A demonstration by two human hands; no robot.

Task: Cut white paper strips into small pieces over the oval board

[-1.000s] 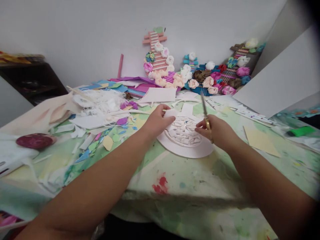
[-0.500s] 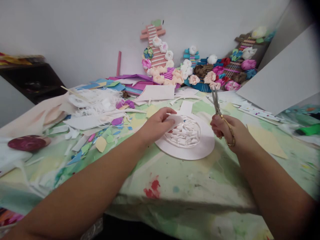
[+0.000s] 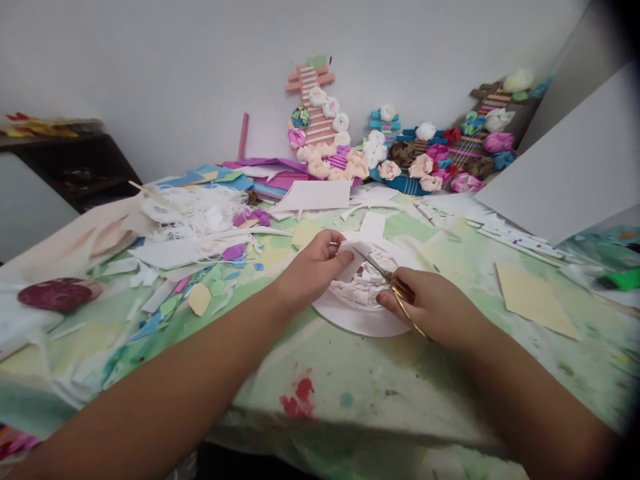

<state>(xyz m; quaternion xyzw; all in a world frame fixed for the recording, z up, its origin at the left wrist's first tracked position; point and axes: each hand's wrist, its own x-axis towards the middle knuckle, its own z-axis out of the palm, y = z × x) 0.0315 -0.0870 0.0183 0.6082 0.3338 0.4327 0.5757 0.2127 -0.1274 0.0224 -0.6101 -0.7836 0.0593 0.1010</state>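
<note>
Pinched in my left hand (image 3: pixel 320 267) is a small piece of white paper (image 3: pixel 354 257). My right hand (image 3: pixel 430 303) is closed round the gold handles of a pair of scissors (image 3: pixel 381 269), whose blades point left and reach the paper's edge. Whether the blades are apart is too small to tell. Beneath both hands lies a white guitar-shaped cutout (image 3: pixel 345 323) with a round body and a short neck. Inside a raised ring on its body are many torn white scraps (image 3: pixel 357 293). My right hand covers part of the body's right side.
Decorated guitar shapes with paper flowers (image 3: pixel 320 127) lean on the wall behind. White string (image 3: pixel 200 210) and coloured paper scraps (image 3: pixel 200 300) lie left, near a dark red oval object (image 3: pixel 57 294). A yellow sheet (image 3: pixel 537 300) and a white panel (image 3: pixel 565 160) are at the right.
My right hand has moved left and down, bringing the scissors from upright beside the cutout to the paper in my left hand. The view has tilted slightly upward.
</note>
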